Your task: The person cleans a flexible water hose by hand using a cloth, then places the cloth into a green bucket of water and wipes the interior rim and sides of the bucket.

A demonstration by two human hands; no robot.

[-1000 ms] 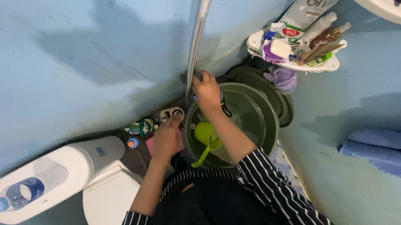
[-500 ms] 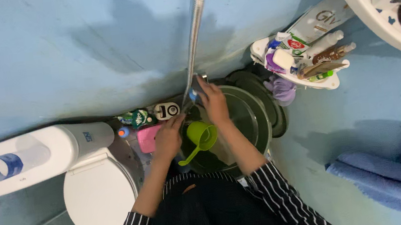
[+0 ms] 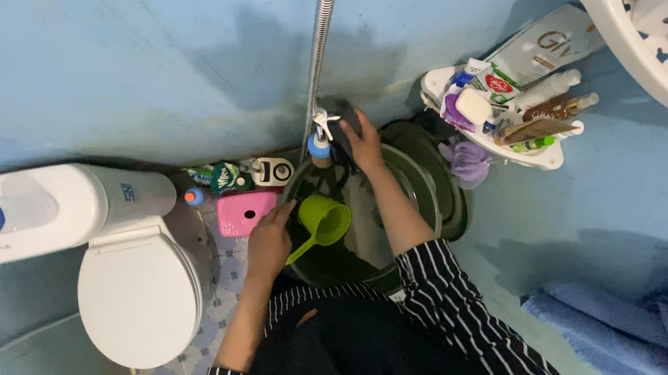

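My left hand (image 3: 270, 242) grips the handle of a lime green dipper (image 3: 323, 221) and holds it over a dark green bucket (image 3: 423, 194) on the floor. My right hand (image 3: 362, 141) reaches to the wall just above the bucket, next to a white and blue tap (image 3: 319, 143); whether it grips anything I cannot tell. A metal shower hose (image 3: 321, 38) runs up the blue wall from the tap. Both my sleeves are black with thin white stripes.
A white toilet (image 3: 138, 295) with its cistern (image 3: 43, 210) stands at the left. A pink box (image 3: 245, 213) and small bottles sit between toilet and bucket. A white shelf of toiletries (image 3: 501, 110) hangs at the right, a white sink (image 3: 650, 17) beyond it, and a blue towel (image 3: 642, 316) lies lower right.
The view has shifted, so the toilet and bucket sit lower in frame. My left hand has come to the green dipper's handle. My right hand stays near the tap.
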